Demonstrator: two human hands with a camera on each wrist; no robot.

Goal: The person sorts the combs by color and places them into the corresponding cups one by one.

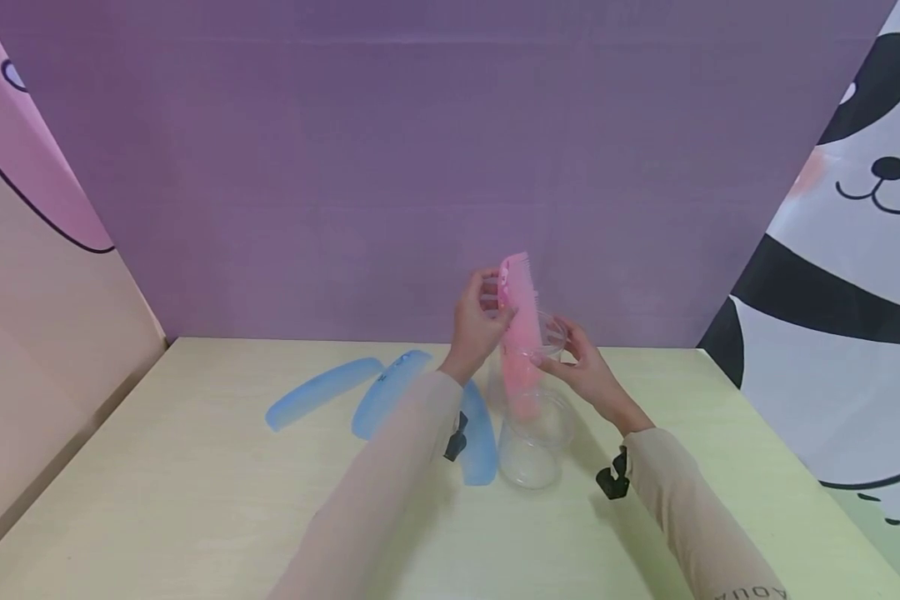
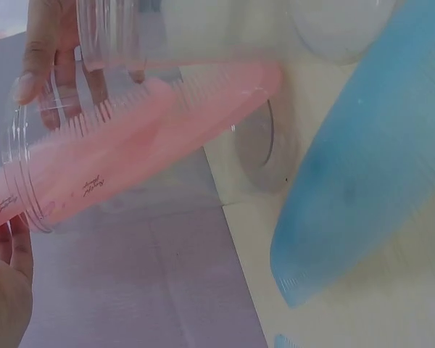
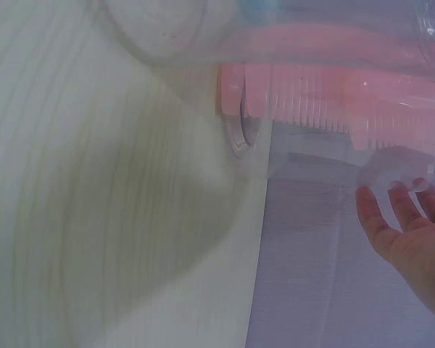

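Over the far side of a pale table [image 1: 157, 483], the left hand [image 1: 478, 329] pinches a pink comb [image 1: 519, 304] between thumb and fingers near its upper end. The comb stands nearly upright, teeth toward the right, its lower part inside a clear jar [image 2: 22, 145]. The right hand [image 1: 588, 371] grips that jar near its mouth, thumb on the near side and fingers round the far side. Seen from the left wrist, a second pink comb [image 2: 225, 105] lies against the first within the jar; both carry small dark lettering. Whether the jar's base touches the table I cannot tell.

Just in front of it stands a second clear jar [image 1: 531, 468]. Left of this jar a blue comb [image 1: 482, 442] lies flat, with two other blue combs [image 1: 322, 392] farther left, one partly hidden by the left sleeve [image 1: 390, 492]. Beyond the table rises a purple backdrop [image 1: 345, 167], with a cartoon panda [image 1: 855, 275] on the right.
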